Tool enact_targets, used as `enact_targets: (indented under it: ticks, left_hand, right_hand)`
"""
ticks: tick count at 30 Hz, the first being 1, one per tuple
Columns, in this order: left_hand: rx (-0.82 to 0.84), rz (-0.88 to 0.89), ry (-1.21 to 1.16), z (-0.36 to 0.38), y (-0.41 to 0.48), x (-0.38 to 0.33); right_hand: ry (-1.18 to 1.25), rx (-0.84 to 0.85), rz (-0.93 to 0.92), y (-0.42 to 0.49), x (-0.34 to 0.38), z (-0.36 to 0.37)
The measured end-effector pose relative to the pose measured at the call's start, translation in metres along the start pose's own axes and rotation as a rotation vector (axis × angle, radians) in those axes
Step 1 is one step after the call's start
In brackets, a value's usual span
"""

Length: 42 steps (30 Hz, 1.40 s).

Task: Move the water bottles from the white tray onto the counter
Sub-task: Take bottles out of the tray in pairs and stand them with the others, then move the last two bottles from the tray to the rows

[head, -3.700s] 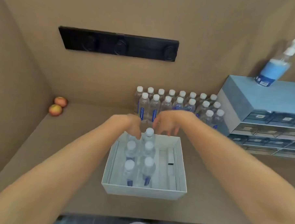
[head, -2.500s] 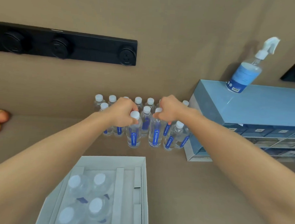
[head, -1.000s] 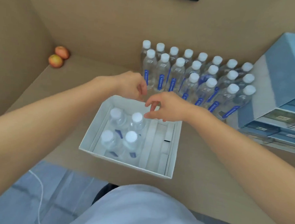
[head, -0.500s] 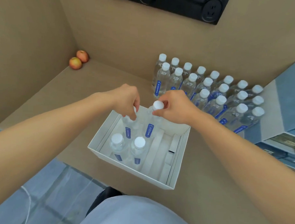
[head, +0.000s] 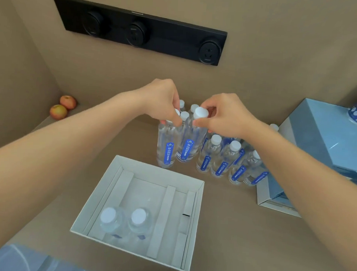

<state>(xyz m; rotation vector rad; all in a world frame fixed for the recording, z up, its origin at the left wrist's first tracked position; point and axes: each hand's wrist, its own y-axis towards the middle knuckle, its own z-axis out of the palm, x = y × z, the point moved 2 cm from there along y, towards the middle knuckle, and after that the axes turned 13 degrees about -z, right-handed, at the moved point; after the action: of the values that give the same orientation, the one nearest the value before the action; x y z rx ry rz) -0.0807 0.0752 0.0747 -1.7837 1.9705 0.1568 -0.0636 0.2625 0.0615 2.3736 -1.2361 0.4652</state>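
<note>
A: Left hand, fingers pinched round the neck of a water bottle; right hand, fingers pinched round the cap end of a second bottle. Both bottles upright, side by side, just beyond the far wall of the white tray.

B: Whether resting on the counter or raised, not clear. Remaining in the tray: two bottles, upright, at the near left corner. Standing on the counter to the right: a cluster of bottles, touching a blue drawer unit.

A: Far left corner: two apples.
</note>
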Motion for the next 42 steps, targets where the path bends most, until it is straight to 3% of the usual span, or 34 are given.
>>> enact_targets:
  ticks: [10, 19, 24, 34, 38, 42]
  left_hand:
    - [0.010, -0.045, -0.023, 0.080, 0.067, 0.011]
    - [0.015, -0.126, -0.132, 0.119, 0.098, 0.031]
    - [0.082, -0.085, -0.095, 0.120, 0.103, 0.029]
    - [0.030, -0.019, -0.052, 0.106, 0.065, 0.046]
    - [0.155, -0.046, 0.013, 0.088, 0.015, 0.070]
    - [0.272, -0.055, 0.078, 0.088, -0.046, 0.094]
  right_hand:
    - [-0.032, 0.121, 0.151, 0.013, -0.082, 0.060]
    - [-0.107, 0.280, 0.180, 0.020, -0.102, 0.090]
    - [-0.158, 0.360, 0.250, 0.028, -0.102, 0.094]
    - [-0.230, 0.298, 0.221, 0.010, -0.065, 0.080]
    - [0.023, 0.182, 0.133, -0.025, -0.007, 0.085]
    - [0.187, 0.392, 0.052, -0.067, 0.055, 0.117]
